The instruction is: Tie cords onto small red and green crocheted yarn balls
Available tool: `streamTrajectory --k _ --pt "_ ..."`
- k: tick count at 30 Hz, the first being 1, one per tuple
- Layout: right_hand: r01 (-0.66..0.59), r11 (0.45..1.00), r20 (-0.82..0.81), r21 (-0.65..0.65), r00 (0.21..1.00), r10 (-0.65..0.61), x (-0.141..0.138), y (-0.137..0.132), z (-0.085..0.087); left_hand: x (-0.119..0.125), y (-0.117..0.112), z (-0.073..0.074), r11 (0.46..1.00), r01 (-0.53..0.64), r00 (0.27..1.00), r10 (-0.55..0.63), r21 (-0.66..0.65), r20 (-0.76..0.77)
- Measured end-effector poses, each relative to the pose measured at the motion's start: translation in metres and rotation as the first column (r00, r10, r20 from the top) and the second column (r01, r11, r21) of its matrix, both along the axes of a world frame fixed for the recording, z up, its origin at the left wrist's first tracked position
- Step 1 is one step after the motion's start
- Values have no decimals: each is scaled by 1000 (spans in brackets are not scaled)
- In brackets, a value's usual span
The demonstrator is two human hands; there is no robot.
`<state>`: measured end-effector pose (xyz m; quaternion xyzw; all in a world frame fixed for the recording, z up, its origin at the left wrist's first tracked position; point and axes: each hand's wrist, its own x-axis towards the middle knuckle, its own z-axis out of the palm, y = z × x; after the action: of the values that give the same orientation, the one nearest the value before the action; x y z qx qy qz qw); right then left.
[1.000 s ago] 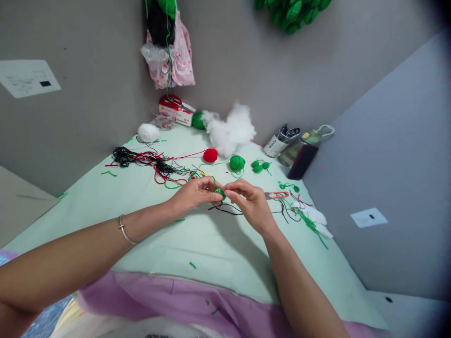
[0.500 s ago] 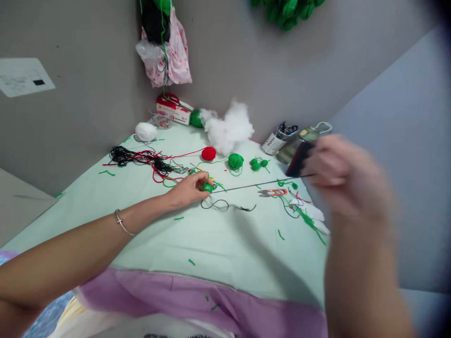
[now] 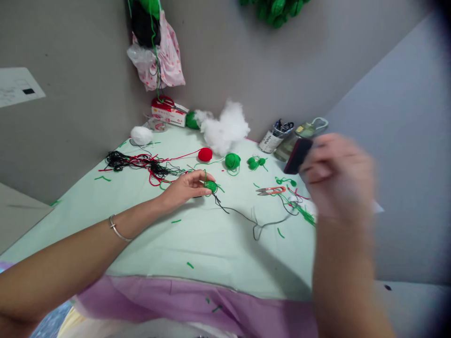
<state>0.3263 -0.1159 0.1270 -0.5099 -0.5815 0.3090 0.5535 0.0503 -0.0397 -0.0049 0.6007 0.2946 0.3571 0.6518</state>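
Head view, left hand: The left hand (image 3: 188,186) is closed lightly, with a small green stitched piece (image 3: 211,186) pinched between thumb and fingers, just above the middle of the desk (image 3: 229,253).
Green stitched piece: A rounded form with a bumpy, knitted-looking surface is shown; a green strand is seen rising beside the fingers.
Black thread: A thin, kinked black thread (image 3: 239,213) is spread loosely over the pale, smooth desk covering, from near the piece toward the right.
Right hand: The right hand (image 3: 340,173) is raised at the right side and blurred by motion; its fingers look curled, but whether anything is held cannot be told.
Snips: Pointed metal blades and an orange handle are shown on the snips (image 3: 271,190), laid flat between the two hands.
Yarn balls: A tight red ball (image 3: 205,154), a green ball (image 3: 232,161) and a larger white ball (image 3: 141,135) are set out farther back.
Tangle: Black yarn (image 3: 116,161) is heaped in loose loops, with red strands (image 3: 155,178) mixed in.
Stuffing: Fluffy white stuffing (image 3: 225,129) is piled in an uneven, cloud-like mound.
Back right: A dark, flat, rectangular object (image 3: 298,155) is propped against a translucent bottle (image 3: 282,152).
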Motion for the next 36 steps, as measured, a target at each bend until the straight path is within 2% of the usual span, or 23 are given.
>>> streamTrajectory --k 1,3,5,8,11,15,17,19,21,22,24,28,30,36 --pt "9 1000 -80 20 997 -7 -16 4 -17 1 -2 2 1000 1 1000 -1 3 17" --pt "-141 974 -102 -180 987 124 -48 11 -51 2 -6 4 1000 -8 999 8 5 43" --pt "-185 934 -50 -305 983 178 -72 12 -78 3 -8 5 1000 -24 997 23 6 67" --pt "-135 935 111 -329 977 180 -86 8 -96 5 -8 5 999 -35 996 34 13 78" --pt "-139 936 163 -324 966 200 -87 5 -95 7 -9 4 999 -48 998 46 27 53" --pt "-308 900 16 -309 944 328 -88 4 -91 10 -15 5 996 -55 998 55 70 -3" --pt "-336 894 -41 -296 940 339 -89 4 -89 12 -18 5 996 -44 999 43 73 11" --pt "-263 926 -78 -273 965 251 -87 4 -88 13 -19 5 997 -60 998 59 49 27" --pt "-139 959 -131 -246 985 109 -84 5 -89 12 -18 4 994 -102 994 101 29 36" --pt "-98 965 -165 -245 985 58 -83 7 -91 12 -17 3 992 -124 992 122 28 40" --pt "-99 954 -231 -285 972 32 -81 9 -96 10 -14 2 988 -148 987 145 36 68" --pt "-272 864 -285 -424 945 158 -84 11 -106 7 -10 3 989 -133 987 126 66 95" --pt "-314 839 -274 -444 939 206 -86 9 -105 5 -8 4 988 -130 989 123 81 87" --pt "-318 874 -126 -367 948 292 -90 -1 -92 5 -7 2 987 -141 988 136 76 67"
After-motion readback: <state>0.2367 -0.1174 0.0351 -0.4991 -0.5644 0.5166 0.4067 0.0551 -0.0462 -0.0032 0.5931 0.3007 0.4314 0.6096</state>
